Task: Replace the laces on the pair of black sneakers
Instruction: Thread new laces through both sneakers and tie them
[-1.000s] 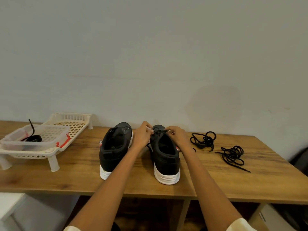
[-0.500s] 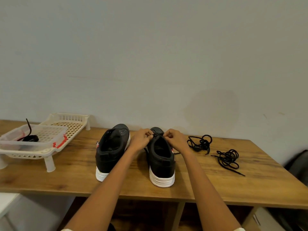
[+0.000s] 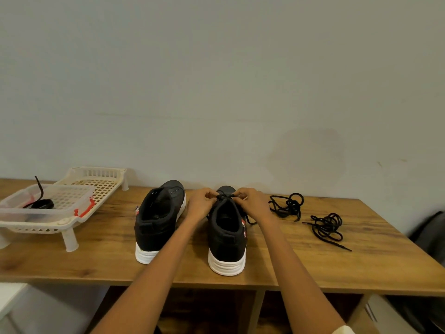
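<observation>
Two black sneakers with white soles stand heels toward me on the wooden table (image 3: 96, 256). The left sneaker (image 3: 159, 218) has no lace in its visible eyelets. On the right sneaker (image 3: 227, 232) a black lace (image 3: 225, 196) crosses the top of the tongue. My left hand (image 3: 201, 204) pinches that lace from the left and my right hand (image 3: 252, 204) pinches it from the right. Two loose black laces lie to the right: a near bundle (image 3: 287, 206) and a farther one (image 3: 327, 226).
At the left stands a cream slotted rack (image 3: 96, 184) on legs, carrying a clear plastic tub (image 3: 43, 208) with a black lace coiled inside. A dark bag (image 3: 431, 232) sits past the table's right end. A plain wall runs behind the table.
My view has tilted slightly, shifting the table in the frame. Both hands have stayed at the lace on the right sneaker's tongue, moving closer together.
</observation>
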